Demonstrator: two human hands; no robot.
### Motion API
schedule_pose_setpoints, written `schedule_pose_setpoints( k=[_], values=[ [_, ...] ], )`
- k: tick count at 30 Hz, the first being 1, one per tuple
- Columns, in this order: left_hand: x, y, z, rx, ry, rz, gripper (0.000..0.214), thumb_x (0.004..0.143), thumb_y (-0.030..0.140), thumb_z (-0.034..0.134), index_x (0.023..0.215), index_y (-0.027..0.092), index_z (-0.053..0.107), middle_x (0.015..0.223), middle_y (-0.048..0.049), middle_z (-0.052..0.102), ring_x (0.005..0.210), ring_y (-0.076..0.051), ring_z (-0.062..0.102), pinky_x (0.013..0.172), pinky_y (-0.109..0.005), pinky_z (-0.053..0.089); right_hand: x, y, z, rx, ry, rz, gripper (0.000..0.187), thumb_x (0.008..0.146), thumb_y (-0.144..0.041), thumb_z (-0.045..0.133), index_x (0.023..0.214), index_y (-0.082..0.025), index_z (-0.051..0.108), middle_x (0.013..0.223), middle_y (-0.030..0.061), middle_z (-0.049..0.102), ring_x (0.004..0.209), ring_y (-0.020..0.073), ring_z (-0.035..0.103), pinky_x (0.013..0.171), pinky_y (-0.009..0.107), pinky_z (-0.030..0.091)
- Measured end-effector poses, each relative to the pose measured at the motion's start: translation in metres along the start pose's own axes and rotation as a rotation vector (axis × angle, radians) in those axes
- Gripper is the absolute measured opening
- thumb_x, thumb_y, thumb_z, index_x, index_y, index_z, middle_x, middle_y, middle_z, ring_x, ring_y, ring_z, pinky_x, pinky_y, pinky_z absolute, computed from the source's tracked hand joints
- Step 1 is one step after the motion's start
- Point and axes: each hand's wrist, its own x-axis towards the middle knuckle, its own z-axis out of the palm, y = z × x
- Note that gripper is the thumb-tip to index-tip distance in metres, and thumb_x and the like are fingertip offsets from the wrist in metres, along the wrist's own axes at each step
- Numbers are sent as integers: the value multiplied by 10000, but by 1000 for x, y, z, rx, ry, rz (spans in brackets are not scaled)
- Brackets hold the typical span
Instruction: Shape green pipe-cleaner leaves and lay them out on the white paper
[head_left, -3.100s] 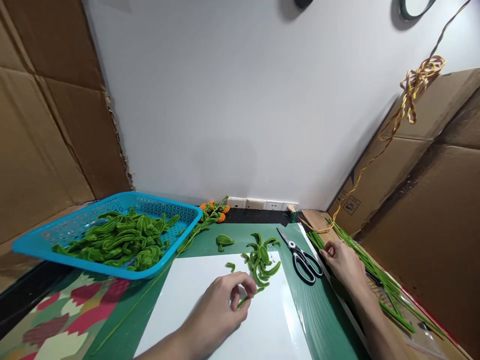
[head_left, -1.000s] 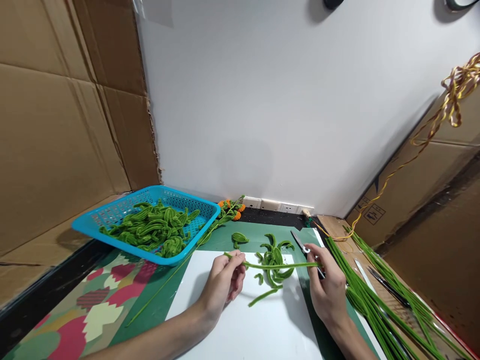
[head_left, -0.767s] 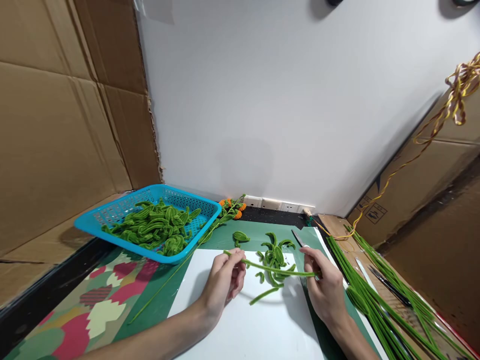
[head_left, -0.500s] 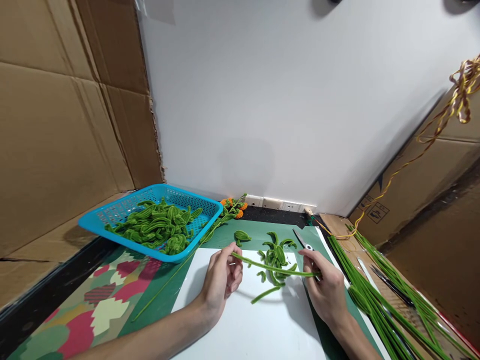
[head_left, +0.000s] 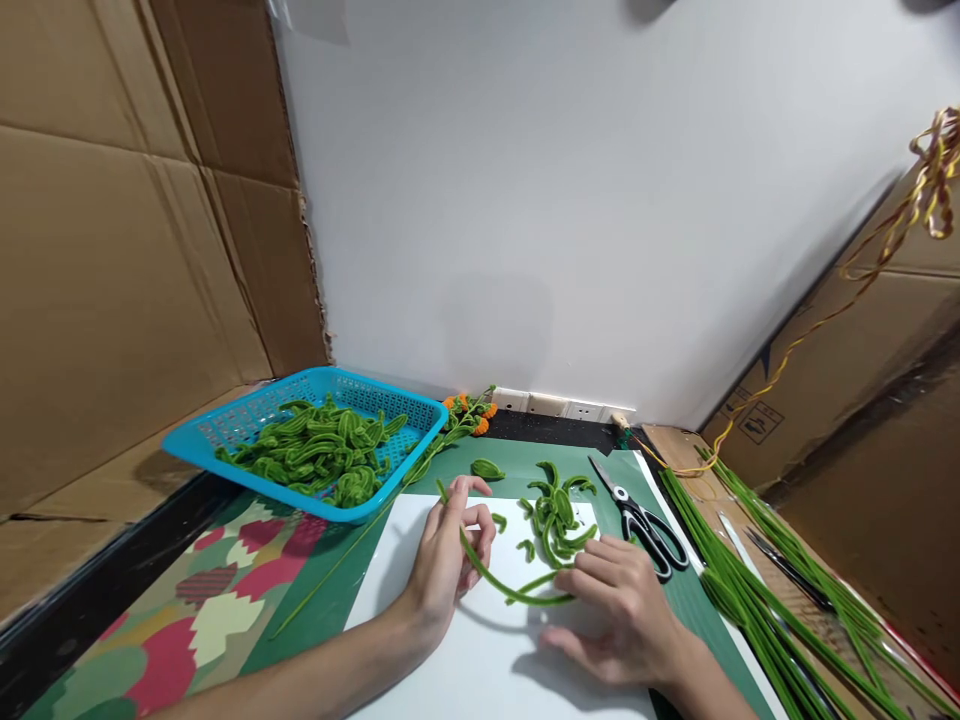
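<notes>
My left hand (head_left: 442,555) is closed on a green pipe cleaner (head_left: 495,583), whose short end sticks up past the thumb. The rest of it bows down and to the right across the white sheet. At its far end is my right hand (head_left: 622,610), with the thumb spread away from the fingers; the fingertips hide that end and seem to touch it. A short cut piece (head_left: 534,584) lies partly behind the bowed pipe cleaner. Beyond the hands lies a loose pile of bent green pipe-cleaner pieces (head_left: 556,510). One leaf-shaped piece (head_left: 487,469) rests farther back.
Scissors (head_left: 645,520) with black and white handles lie right of the pile. A blue basket (head_left: 300,490) of green leaf shapes stands back left, with orange flowers (head_left: 480,412) beside it. Long green pipe cleaners (head_left: 750,610) lie at the right, near tweezers (head_left: 787,570). Wall sockets (head_left: 562,405) line the back.
My right hand has moved left and down and its thumb has spread from the fingers. The pipe cleaner now bows downward and tilts, and the scissors' handles have come into view.
</notes>
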Motion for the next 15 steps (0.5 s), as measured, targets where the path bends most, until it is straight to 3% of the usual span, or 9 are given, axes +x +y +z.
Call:
schedule_pose_setpoints(
  k=[2,7,11,15],
  values=[
    [0,1,1,-18,31,-15,606,822,804,653,1092,279,519,566,102,476,365,-62,300,345,-130,153,1,-4,3,-30,-27,-53,424,1055,-550,526,839,-199,626,638,11,578,582,175,484,579,334,285],
    [-2,3,1,2,31,-53,715,837,887,526,1253,310,453,589,81,569,310,-86,333,305,-151,198,3,-10,9,-111,-75,-118,302,1085,-222,462,810,-204,584,651,4,582,570,164,476,571,337,280],
    [-5,7,-2,104,-300,-105,849,878,942,280,1398,281,397,626,-7,676,313,-146,465,310,-178,213,2,-12,11,-98,-120,-144,290,1090,-200,440,843,-198,591,671,1,588,547,160,485,537,339,292],
    [-6,11,-5,126,-569,-153,875,895,926,243,1446,261,385,703,-55,723,380,-181,588,350,-197,243,-1,-8,13,-129,-125,-136,264,1100,-168,417,939,-176,626,689,3,603,550,160,521,520,334,303]
  ],
)
